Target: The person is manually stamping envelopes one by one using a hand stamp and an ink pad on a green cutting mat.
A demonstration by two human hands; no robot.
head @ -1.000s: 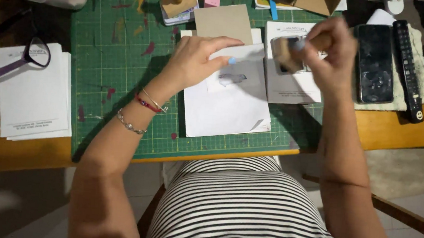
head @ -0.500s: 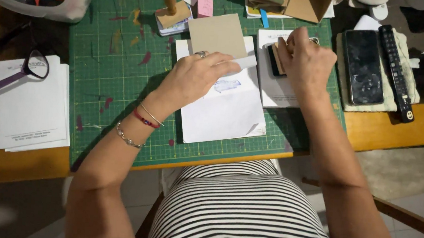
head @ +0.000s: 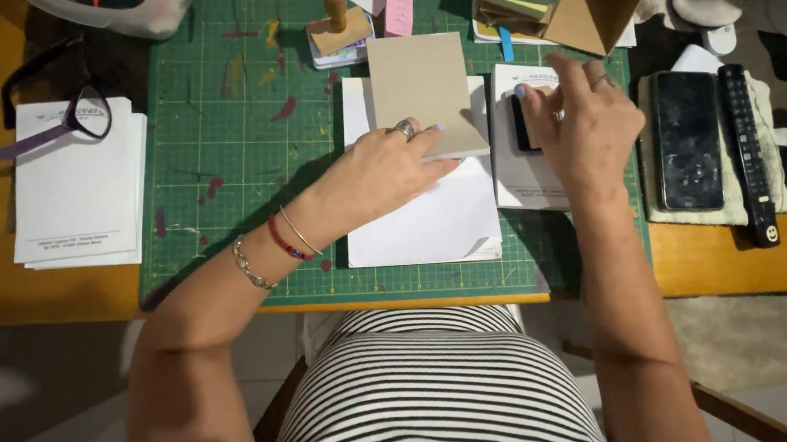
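The left hand [head: 388,170] lies flat and open on a stack of white paper [head: 430,219] on the green cutting mat [head: 233,145] — light, floppy, likely to slide — while the right hand [head: 580,123] grips a small rigid stamp [head: 522,121], best held by its sides.

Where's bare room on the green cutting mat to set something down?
Bare patch: the green cutting mat left of the white paper stack, below the wooden-handled stamp. The wooden tabletop below the black phone is also bare. Crowded: the mat's top edge and right side, around the right hand.
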